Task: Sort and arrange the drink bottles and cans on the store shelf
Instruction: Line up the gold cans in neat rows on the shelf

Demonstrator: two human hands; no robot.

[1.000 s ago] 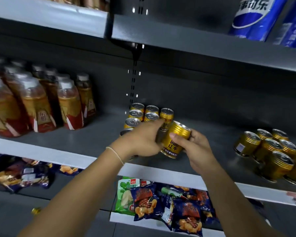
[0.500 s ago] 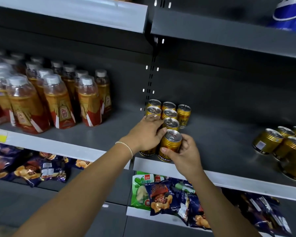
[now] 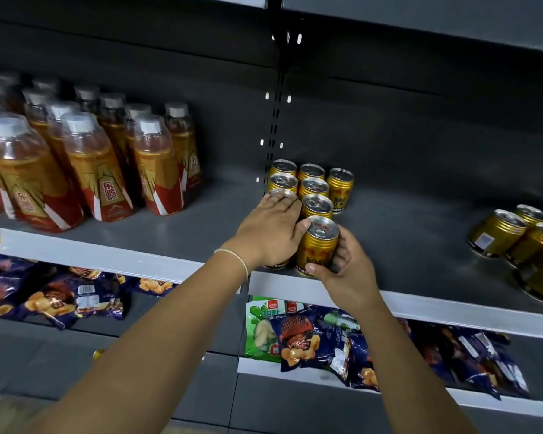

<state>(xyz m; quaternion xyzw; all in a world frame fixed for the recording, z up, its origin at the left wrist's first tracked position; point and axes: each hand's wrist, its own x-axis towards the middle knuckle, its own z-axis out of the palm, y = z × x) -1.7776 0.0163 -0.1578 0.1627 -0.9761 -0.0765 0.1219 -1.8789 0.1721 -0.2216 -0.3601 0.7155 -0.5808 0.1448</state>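
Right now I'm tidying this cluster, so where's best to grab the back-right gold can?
Wrap the back-right gold can round its side wall from the right: it stands upright, bare shelf to its right and other cans close on its left.

Gold can (image 3: 318, 242), centre group: nine are counted, in columns of four, four and one; one of them is largely hidden under a hand.
Right group (image 3: 496, 233), gold cans: at least five are made out; the group is cut by the frame edge.
Bottle (image 3: 157, 167), white-capped, amber: at least ten are counted; those at far left are blurred past counting.
Green packet (image 3: 261, 330): one.
Blue snack packets (image 3: 298, 343): many; no exact number can be told.
Hands: two are recorded, left hand (image 3: 270, 233) and right hand (image 3: 348, 270).
Bracelet (image 3: 232, 256): one.
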